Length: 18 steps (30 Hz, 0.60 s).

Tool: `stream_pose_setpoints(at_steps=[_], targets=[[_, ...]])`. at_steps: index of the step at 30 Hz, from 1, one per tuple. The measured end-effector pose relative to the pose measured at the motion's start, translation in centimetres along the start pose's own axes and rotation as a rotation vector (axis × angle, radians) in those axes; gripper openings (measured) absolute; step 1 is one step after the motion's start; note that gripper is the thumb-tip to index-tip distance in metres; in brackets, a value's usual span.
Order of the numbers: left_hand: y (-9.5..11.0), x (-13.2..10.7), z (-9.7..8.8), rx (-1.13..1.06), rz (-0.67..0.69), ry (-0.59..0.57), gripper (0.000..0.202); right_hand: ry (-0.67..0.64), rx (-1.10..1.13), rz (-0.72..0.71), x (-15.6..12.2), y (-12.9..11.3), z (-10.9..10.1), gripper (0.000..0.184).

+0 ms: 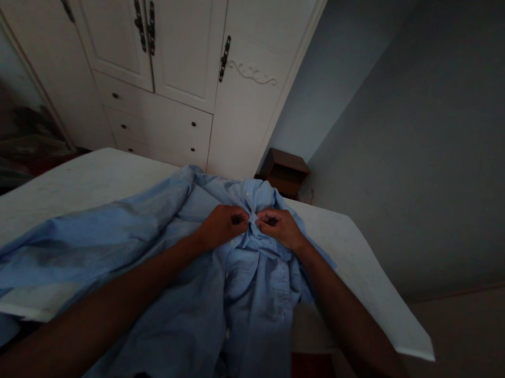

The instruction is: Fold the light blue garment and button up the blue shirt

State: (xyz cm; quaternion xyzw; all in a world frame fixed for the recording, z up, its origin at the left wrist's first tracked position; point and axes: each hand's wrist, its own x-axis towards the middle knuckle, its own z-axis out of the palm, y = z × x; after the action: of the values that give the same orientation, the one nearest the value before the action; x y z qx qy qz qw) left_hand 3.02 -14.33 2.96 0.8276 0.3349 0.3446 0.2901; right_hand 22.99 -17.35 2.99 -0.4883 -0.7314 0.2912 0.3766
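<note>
A light blue button-up shirt (155,246) lies spread on a white table (86,179), its collar at the far side. My left hand (222,224) and my right hand (281,225) meet at the shirt's front, just below the collar. Both hands are closed in a pinch on the fabric edges of the placket, fingertips almost touching each other. White buttons run down the front toward me. One sleeve trails off to the left across the table.
A white wardrobe (179,53) with dark handles and drawers stands behind the table. A small brown wooden stand (284,171) sits in the corner by the grey wall. The table's right edge (399,312) drops to a bare floor.
</note>
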Motion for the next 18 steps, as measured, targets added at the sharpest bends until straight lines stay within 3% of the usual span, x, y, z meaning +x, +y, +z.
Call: stream_pose_setpoints(at_steps=[8,18], targets=[[-1.1,-0.1,0.3,-0.12,-0.004,-0.035,0.018,0.076,-0.074,-0.012,-0.3,-0.2,0.5,0.019],[-2.1,-0.1,0.6,-0.218,-0.116,-0.073,0.019,0.103,-0.201,-0.034,-0.3,-0.4,1.0,0.016]])
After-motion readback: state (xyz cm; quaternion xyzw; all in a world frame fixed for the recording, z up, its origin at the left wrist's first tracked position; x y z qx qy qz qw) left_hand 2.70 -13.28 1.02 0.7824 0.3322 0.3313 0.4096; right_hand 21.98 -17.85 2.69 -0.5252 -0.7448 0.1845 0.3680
